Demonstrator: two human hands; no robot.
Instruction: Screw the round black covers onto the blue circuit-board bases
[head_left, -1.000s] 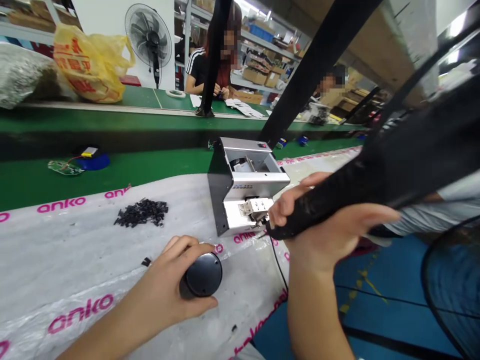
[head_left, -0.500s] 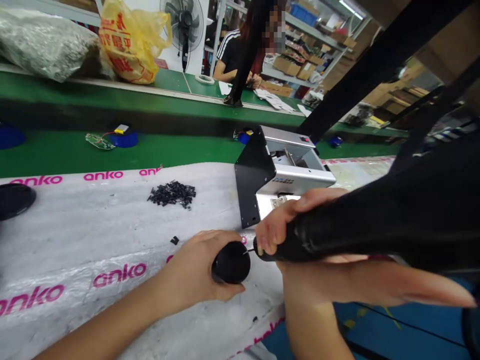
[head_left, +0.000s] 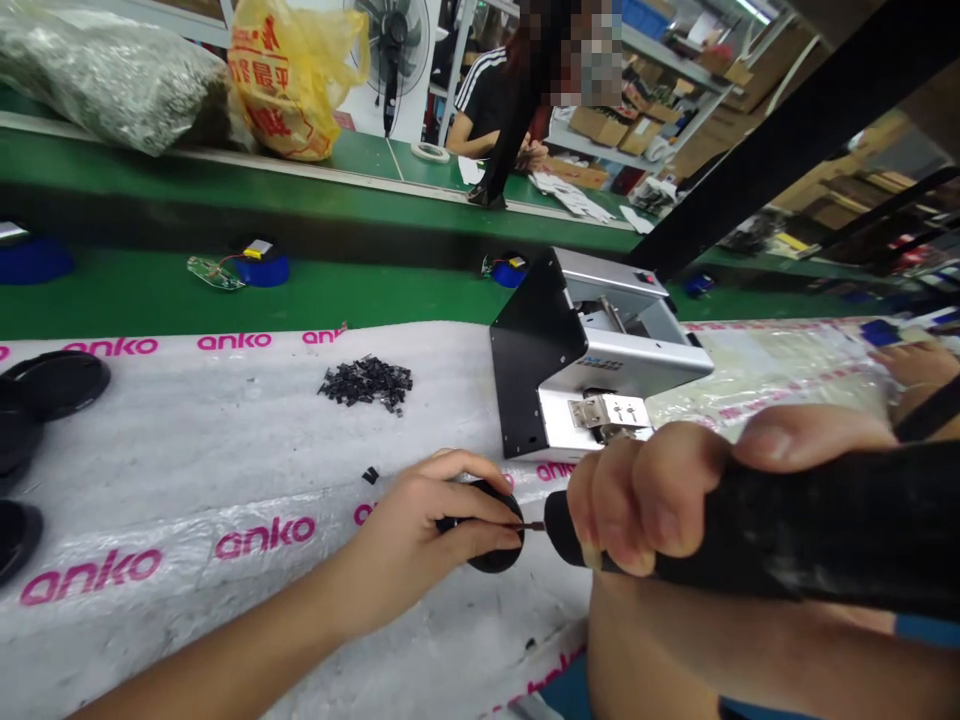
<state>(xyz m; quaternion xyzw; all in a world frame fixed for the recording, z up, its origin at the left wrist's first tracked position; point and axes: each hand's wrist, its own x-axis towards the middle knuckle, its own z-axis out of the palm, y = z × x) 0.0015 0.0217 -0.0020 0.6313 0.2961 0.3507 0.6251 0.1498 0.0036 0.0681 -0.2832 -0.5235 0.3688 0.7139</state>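
Note:
My left hand (head_left: 427,520) is closed round a round black part (head_left: 491,553) resting on the white plastic sheet (head_left: 187,460). In my right hand (head_left: 660,490), fingers wrapped tight, is a black electric screwdriver (head_left: 787,540), lying almost level. Its thin bit (head_left: 534,525) points left and meets the edge of the round part between my left fingertips. Just behind both hands stands a small silver and black screw feeder box (head_left: 592,360).
A heap of small black pieces (head_left: 367,382) lies on the sheet, with one stray piece (head_left: 370,475) nearer. Black round lids (head_left: 56,380) sit at the left edge. Beyond is a green conveyor belt (head_left: 315,290) carrying blue parts (head_left: 259,268). A person sits across it; another person's hand (head_left: 911,365) is at the right.
My right hand drew the screwdriver from the feeder box down to the round part. My left hand tipped the part toward the bit. The view swung left.

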